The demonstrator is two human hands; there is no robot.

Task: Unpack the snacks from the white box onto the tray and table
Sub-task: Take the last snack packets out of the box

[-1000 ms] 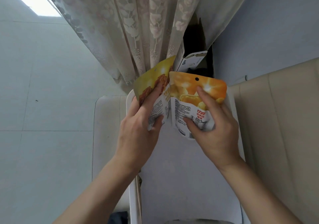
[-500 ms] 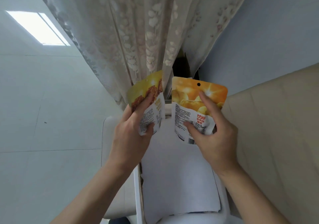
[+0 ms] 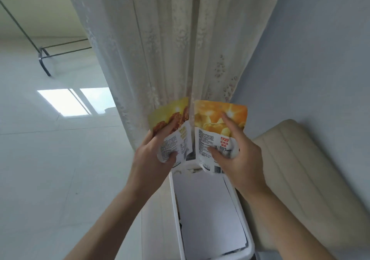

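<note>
Hands: left hand [image 3: 149,162] gripped a yellow snack pouch [image 3: 170,112], thumb on its white lower panel and a finger across its front; right hand [image 3: 241,159] gripped an orange snack pouch [image 3: 213,114], thumb on the printed panel, index finger laid up the front.
Pouches: both were held upright, long axes running up the frame, side by side with inner edges almost touching, in front of a lace curtain [image 3: 160,59].
Box: the white box [image 3: 173,195] lay directly below the hands and back toward the person, its long axis running away from the wearer; a white sheet [image 3: 206,209] covered what showed of its inside, and no further snacks were visible.
Key relation: each pouch sat clear above the box's far end; the tray and table were out of frame, so which hand stood nearer to them could not be told.
Step, as judged: two pouches were out of the box, not yet set down; the next move likely called for carrying them sideways, away from the box.
Surroundings: a beige cushioned seat [image 3: 300,179] flanked the box on the right, floor tiles [image 3: 50,169] on the left, a blue-grey wall [image 3: 320,59] behind.
Risk, as judged: slick packaging could slip if either grip loosened.
</note>
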